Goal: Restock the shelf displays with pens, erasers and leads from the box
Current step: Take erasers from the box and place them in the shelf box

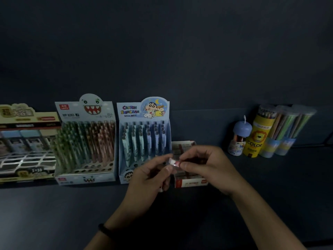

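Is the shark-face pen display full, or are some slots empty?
Partly empty: the shark-face pen display shows bare holes in its front rows, pens standing only behind them.

Left hand (149, 175) and right hand (203, 165) meet, fingers (187, 166) pinching 1 eraser (173, 162).

Shelf (270, 186) row, left to right: lead display (27, 147), pen display (86, 141), second pen display (144, 141), eraser box (191, 183), close together. Pencil tubs (270, 132) well apart, right. Eraser (174, 162) between left hand (149, 177) and right hand (209, 165), before eraser box.
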Demonstrator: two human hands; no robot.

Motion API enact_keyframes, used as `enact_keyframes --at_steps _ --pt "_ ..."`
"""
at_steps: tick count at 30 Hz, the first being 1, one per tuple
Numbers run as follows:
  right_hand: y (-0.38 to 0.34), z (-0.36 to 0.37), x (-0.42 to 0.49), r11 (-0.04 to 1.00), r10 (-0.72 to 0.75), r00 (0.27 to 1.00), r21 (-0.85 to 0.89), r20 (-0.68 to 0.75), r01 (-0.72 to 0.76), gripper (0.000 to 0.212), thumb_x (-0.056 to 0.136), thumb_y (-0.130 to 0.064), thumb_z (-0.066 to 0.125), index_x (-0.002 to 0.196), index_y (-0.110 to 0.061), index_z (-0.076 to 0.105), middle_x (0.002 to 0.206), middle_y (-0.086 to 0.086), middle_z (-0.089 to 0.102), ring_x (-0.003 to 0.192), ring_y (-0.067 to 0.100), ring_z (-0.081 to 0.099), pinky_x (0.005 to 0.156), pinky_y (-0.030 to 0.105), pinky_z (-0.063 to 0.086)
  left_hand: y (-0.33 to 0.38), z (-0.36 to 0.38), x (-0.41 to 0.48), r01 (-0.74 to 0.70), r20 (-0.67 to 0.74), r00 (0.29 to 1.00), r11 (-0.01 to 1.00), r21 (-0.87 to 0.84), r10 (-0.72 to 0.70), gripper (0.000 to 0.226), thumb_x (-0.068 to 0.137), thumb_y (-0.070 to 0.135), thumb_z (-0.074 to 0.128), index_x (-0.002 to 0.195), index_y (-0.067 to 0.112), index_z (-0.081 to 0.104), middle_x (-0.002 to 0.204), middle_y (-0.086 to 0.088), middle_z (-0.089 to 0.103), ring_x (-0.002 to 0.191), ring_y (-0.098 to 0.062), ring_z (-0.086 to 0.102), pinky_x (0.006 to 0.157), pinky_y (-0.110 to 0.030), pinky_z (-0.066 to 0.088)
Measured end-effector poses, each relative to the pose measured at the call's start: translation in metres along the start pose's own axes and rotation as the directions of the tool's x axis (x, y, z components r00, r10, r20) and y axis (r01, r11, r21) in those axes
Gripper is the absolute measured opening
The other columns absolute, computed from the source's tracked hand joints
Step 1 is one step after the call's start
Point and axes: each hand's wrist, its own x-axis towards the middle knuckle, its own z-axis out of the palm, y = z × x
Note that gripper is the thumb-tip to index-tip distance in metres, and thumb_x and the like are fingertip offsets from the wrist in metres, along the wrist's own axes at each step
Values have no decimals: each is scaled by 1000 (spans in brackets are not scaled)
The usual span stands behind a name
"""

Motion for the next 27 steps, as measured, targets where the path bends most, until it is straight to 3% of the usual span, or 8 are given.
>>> enact_keyframes --at_steps 2,6,10,12,15,20,27 --pt "0 -3 1 999 -26 996 -22 -81 24 9 86 -11 86 94 -14 82 96 1 81 96 19 77 86 34 63 1 -1 0 8 -11 1000 999 -47 -8 37 104 3 60 123 29 77 88 -19 68 71 -23 59 70 -36 52" --pt "10 -15 8 980 -65 977 -199 -202 24 13 88 -16 85 96 -26 82 98 -13 80 96 4 75 87 30 61 5 -1 -3 109 65 994 926 -362 -91 44 93 -17 52 124 11 68 98 -8 58 86 -20 62 81 -49 59" --pt "18 -17 17 891 -93 985 -454 -144 17 18 88 -24 85 103 -35 81 103 -22 76 101 -9 69 90 15 54 2 -2 0 15 1 1000 933 -359 -15 60 87 -34 49 121 14 62 112 -11 61 103 -24 63 87 -42 60" --pt "17 -12 21 828 -95 993 -560 -74 37 18 90 -24 83 106 -34 81 105 -23 74 102 -9 67 89 10 49 2 -1 0 -9 -19 1000 909 -416 1 58 84 -27 59 123 16 59 121 -14 64 112 -27 67 95 -45 59" --pt "21 -6 27 783 -34 999 -621 -20 14 22 91 -19 80 108 -32 81 108 -20 73 100 -5 66 84 7 45 6 2 -2 -18 -27 1000 892 -451 7 58 94 -28 50 132 16 53 136 -21 64 127 -37 67 100 -44 58" --pt "34 1 40 740 31 1000 -672 -4 -25 14 91 -35 83 104 -32 81 108 -16 72 105 6 65 86 18 52 17 5 -4 -25 -85 996 915 -402 -10 43 98 -16 57 134 6 49 130 -18 73 122 -36 71 93 -37 62" --pt "29 5 39 635 -10 999 -772 33 31 11 94 -27 79 105 -26 83 115 -8 67 106 10 59 88 23 45 21 4 -2 27 -122 989 920 -390 -81 32 98 -11 60 127 -4 52 128 -12 76 116 -33 75 91 -34 63"
